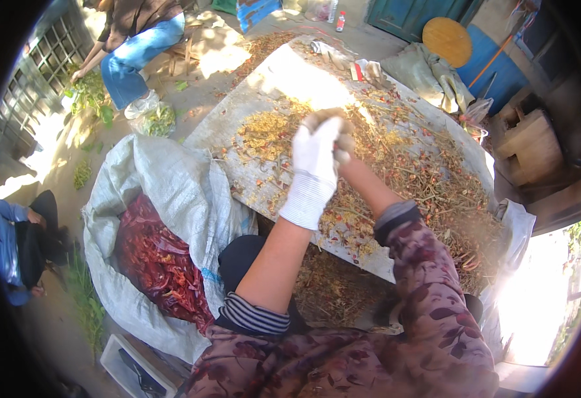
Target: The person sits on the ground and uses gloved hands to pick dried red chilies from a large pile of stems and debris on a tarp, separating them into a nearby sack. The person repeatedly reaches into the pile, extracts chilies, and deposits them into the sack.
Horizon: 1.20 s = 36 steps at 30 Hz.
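My left hand [317, 150], in a white knit glove with a ribbed cuff, is raised over the board and meets my right hand [339, 134]. The right hand, largely behind the left, has a brownish covering on its fingers; its wrist is bare. Whether anything lies between the hands is hidden. Below them a pale flat board [210, 119] bears dry stems [434, 184], yellow seeds [265, 127] and red bits of dried chili pepper. A white woven sack [121, 268] with its mouth wide open stands at the left, filled with dried red chili peppers [161, 263].
Gloves [332, 54] lie at the board's far edge. Grey-green sacking [415, 72] sits beyond it. A seated person [143, 45] handles green plants at upper left; another person [9, 244] is at far left. A white tub [121, 363] stands at lower left.
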Each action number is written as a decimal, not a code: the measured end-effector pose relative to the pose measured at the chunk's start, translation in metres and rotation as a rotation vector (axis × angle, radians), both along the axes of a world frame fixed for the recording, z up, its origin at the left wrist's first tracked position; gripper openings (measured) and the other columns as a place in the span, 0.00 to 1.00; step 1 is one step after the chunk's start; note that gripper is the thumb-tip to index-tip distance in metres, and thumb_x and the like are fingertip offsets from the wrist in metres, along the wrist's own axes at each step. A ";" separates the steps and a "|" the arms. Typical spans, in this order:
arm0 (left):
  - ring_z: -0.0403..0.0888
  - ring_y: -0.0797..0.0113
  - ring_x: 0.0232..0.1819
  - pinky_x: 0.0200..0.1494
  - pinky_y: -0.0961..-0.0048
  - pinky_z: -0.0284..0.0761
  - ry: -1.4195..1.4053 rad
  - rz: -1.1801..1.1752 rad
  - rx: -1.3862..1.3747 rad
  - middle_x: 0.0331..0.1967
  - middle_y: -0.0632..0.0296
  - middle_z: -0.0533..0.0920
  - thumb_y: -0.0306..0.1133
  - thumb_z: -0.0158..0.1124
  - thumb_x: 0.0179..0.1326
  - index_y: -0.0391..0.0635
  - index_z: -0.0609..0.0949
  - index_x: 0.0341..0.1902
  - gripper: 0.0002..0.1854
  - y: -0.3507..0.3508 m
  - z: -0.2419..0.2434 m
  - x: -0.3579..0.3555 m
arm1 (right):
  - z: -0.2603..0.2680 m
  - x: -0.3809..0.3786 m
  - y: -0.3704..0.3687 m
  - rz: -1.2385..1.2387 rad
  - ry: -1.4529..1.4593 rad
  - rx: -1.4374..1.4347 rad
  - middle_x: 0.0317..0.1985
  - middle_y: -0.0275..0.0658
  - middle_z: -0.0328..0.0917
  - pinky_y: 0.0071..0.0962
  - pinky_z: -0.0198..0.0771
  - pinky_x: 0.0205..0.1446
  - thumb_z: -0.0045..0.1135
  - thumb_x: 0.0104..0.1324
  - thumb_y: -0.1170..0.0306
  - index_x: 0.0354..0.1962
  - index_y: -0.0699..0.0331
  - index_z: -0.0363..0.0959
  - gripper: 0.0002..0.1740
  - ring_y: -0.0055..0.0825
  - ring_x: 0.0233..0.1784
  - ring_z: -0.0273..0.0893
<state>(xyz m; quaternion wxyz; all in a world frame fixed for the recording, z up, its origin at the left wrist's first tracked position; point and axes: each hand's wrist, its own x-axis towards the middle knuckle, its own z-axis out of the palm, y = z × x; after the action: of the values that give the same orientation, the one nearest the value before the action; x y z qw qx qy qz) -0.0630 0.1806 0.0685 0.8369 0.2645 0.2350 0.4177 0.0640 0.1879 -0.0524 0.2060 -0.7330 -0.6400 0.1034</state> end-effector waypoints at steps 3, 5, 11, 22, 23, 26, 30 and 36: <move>0.80 0.78 0.23 0.17 0.85 0.72 -0.091 0.148 -0.002 0.32 0.60 0.84 0.27 0.59 0.70 0.44 0.79 0.49 0.07 0.018 0.000 -0.013 | -0.014 -0.033 0.052 0.109 -0.196 -0.081 0.55 0.40 0.73 0.37 0.76 0.53 0.62 0.62 0.63 0.49 0.55 0.80 0.17 0.35 0.55 0.73; 0.82 0.75 0.23 0.17 0.83 0.76 -0.106 0.172 0.000 0.32 0.56 0.86 0.26 0.58 0.70 0.43 0.80 0.49 0.07 0.023 -0.001 -0.018 | -0.023 -0.043 0.074 0.109 -0.223 -0.143 0.59 0.41 0.70 0.40 0.75 0.56 0.63 0.61 0.62 0.50 0.56 0.80 0.19 0.36 0.59 0.70; 0.82 0.76 0.24 0.18 0.83 0.76 -0.122 0.199 0.043 0.32 0.61 0.86 0.27 0.59 0.70 0.45 0.82 0.47 0.06 0.033 -0.001 -0.028 | -0.030 -0.024 0.052 0.080 -0.071 -0.218 0.70 0.43 0.59 0.47 0.70 0.65 0.65 0.57 0.61 0.53 0.56 0.78 0.25 0.41 0.72 0.60; 0.76 0.76 0.24 0.20 0.82 0.68 -0.096 0.231 -0.013 0.33 0.59 0.83 0.26 0.59 0.69 0.45 0.80 0.48 0.07 0.023 0.001 -0.018 | -0.008 0.113 -0.218 -0.191 -0.324 -0.376 0.62 0.43 0.70 0.49 0.73 0.61 0.67 0.51 0.63 0.41 0.59 0.78 0.19 0.45 0.65 0.69; 0.76 0.76 0.24 0.20 0.82 0.67 -0.089 0.228 -0.033 0.32 0.59 0.83 0.26 0.59 0.69 0.45 0.80 0.48 0.07 0.022 0.000 -0.016 | -0.003 0.120 -0.239 -0.220 -0.389 -0.336 0.62 0.43 0.70 0.49 0.73 0.60 0.67 0.51 0.63 0.40 0.59 0.78 0.18 0.44 0.65 0.70; 0.75 0.77 0.24 0.19 0.83 0.67 -0.100 0.218 -0.023 0.32 0.60 0.83 0.25 0.58 0.69 0.45 0.80 0.47 0.06 0.021 -0.001 -0.014 | 0.009 0.127 -0.283 -0.305 -0.556 -0.356 0.59 0.44 0.72 0.45 0.73 0.58 0.67 0.51 0.65 0.40 0.58 0.80 0.17 0.43 0.61 0.72; 0.77 0.78 0.25 0.19 0.84 0.69 -0.051 0.250 -0.029 0.32 0.61 0.83 0.26 0.58 0.70 0.45 0.80 0.47 0.06 0.017 -0.004 -0.010 | 0.011 0.114 -0.258 -0.225 -0.509 -0.039 0.57 0.47 0.75 0.45 0.72 0.60 0.66 0.55 0.67 0.44 0.63 0.79 0.19 0.44 0.59 0.74; 0.78 0.78 0.25 0.20 0.84 0.71 -0.027 0.232 0.001 0.32 0.62 0.84 0.28 0.59 0.70 0.47 0.81 0.47 0.06 0.020 -0.007 -0.009 | -0.012 0.021 -0.148 0.135 -0.297 0.185 0.66 0.49 0.68 0.47 0.62 0.72 0.64 0.62 0.57 0.57 0.61 0.74 0.28 0.44 0.70 0.67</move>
<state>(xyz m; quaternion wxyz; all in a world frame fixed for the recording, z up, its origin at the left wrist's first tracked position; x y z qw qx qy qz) -0.0720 0.2002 0.0615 0.7860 0.2301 0.2526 0.5153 0.0846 0.0402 -0.0641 0.1684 -0.6735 -0.7179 -0.0517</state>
